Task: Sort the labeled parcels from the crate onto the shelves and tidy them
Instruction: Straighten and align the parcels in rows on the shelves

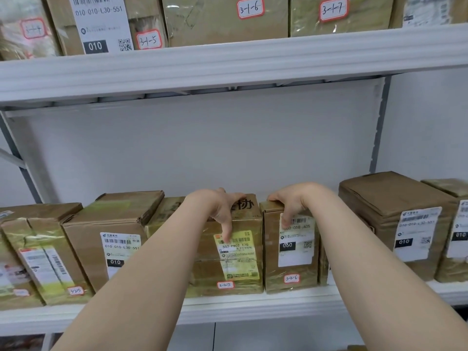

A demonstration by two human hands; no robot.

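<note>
Our left grip (222, 211) is curled over the top front edge of the box marked 3-2-5 (235, 269), thumb down its front. Our right grip (295, 203) holds the box marked 3-2-6 (291, 259) the same way. Both boxes sit right under our grips, touching side by side on the lower shelf (253, 307). On both sides of them stand other boxes (109, 231).

Two brown cardboard parcels stand upright, side by side, mid-way along the lower shelf (253, 309). The yellow-label parcel (238, 269) on the left is wrapped in clear tape and tagged 3-2-5. The narrower white-label parcel (291, 272) touches its right side and is tagged 3-2-6. Other boxes (101, 239) flank them. The upper shelf (228, 69) holds a row of tagged boxes (222, 24).
</note>
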